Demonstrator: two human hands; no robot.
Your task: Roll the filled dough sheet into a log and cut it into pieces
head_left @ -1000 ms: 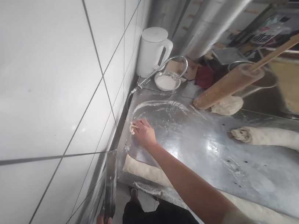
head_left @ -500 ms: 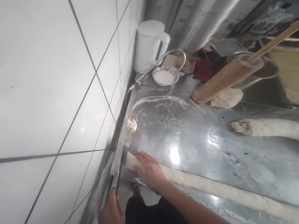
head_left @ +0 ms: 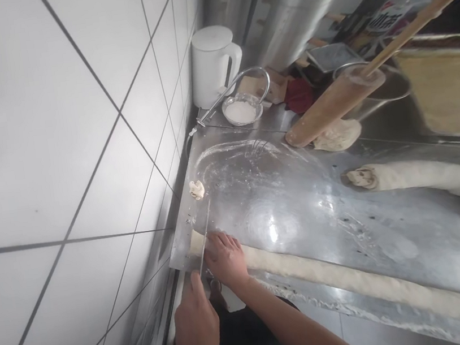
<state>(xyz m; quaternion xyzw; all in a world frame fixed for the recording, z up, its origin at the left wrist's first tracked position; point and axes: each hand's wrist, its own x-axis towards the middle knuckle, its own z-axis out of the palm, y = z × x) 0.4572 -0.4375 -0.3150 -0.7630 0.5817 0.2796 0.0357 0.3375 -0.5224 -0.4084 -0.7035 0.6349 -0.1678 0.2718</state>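
My left hand (head_left: 196,320) is closed round the handle of a long thin knife (head_left: 205,224). The blade lies across a long pale dough roll (head_left: 334,273) close to its left end, with a short length of dough (head_left: 197,242) on the blade's left side. I cannot tell how deep the edge has gone. Just right of the blade, my right hand (head_left: 225,257) grips the roll from above, fingers bent over it. A small cut piece of dough (head_left: 196,190) sits apart, farther up the metal table (head_left: 254,192).
A second, thicker filled roll (head_left: 427,173) lies at the right. Behind stand a wooden rolling pin (head_left: 334,103) against a dough lump (head_left: 338,134), a bowl of flour (head_left: 242,111) and a white jug (head_left: 214,66). The tiled wall (head_left: 98,179) runs close on the left.
My left hand has moved right, bringing the knife from beyond the roll's end onto the roll beside my right hand. My right hand keeps its grip. The view has shifted slightly.
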